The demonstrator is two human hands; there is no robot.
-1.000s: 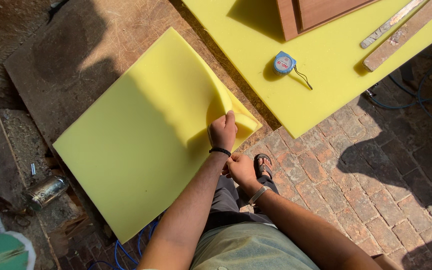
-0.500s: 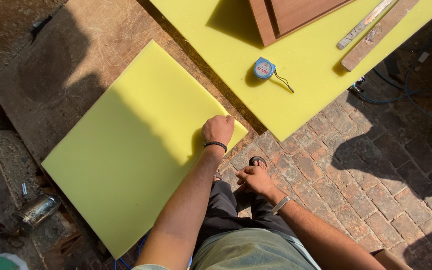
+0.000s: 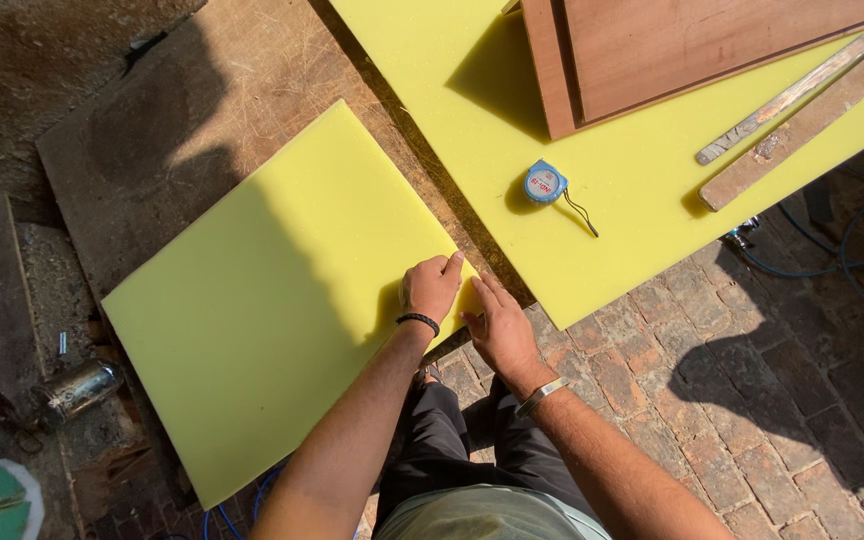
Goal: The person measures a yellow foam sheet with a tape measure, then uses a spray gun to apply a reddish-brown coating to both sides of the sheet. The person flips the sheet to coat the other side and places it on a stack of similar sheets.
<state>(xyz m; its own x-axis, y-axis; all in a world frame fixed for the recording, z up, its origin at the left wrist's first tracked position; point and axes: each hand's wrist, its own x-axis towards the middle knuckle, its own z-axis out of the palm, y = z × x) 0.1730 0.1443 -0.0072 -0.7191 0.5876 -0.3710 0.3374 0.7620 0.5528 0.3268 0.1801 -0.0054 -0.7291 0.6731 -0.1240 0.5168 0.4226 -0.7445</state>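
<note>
- Left hand [image 3: 430, 288] is down flat on the near right corner of the yellow foam sheet [image 3: 272, 300], fingers spread and pressing, nothing clasped in its grip; a dark band sits on that wrist.
- Right hand [image 3: 497, 325] is just beside it, at the sheet's corner edge, fingers stretched out and touching the foam's edge; its grip is open too and has hold of nothing. A metal bracelet shows on that wrist.
- The foam sheet lies flat on a worn wooden board [image 3: 202, 110], turned at an angle, taking up the middle left of the scene, partly in shade.
- To the right and far side, a bigger yellow foam sheet [image 3: 632, 190] lies across a gap, well lit.
- On that bigger sheet: a blue tape measure [image 3: 546, 183] with its cord trailing to the right, brown wooden panels [image 3: 692, 50] at the far edge, and two long wooden strips [image 3: 802, 120] lying side by side towards the right.
- Near right, a brick floor [image 3: 712, 380] with blue hose [image 3: 802, 265] running across it.
- Near left, a dented metal can [image 3: 77, 388] lies on its side in the dirt.
</note>
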